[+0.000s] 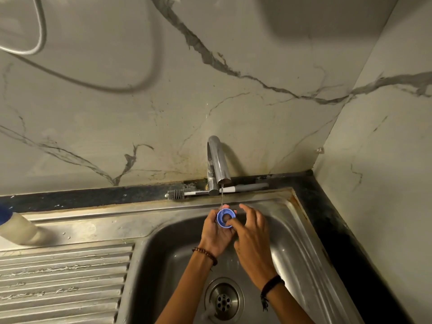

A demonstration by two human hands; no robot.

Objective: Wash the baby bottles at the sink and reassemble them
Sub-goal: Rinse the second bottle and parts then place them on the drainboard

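A blue screw ring (220, 220) from a baby bottle is held over the steel sink (301, 249), right under a thin stream of water from the chrome tap (216, 160). My left hand (216, 232) grips the ring from the left and below. My right hand (251, 239) is beside it, thumb and forefinger touching the ring's rim and inner hole, other fingers spread. At the far left edge a milky bottle with a blue top (14, 226) lies on the drainboard.
A bottle brush (210, 191) lies along the dark ledge behind the tap. The ribbed drainboard (63, 281) spreads left of the basin. The drain (224, 300) is below my wrists. Marble walls close in behind and at the right; a hose (42, 31) hangs top left.
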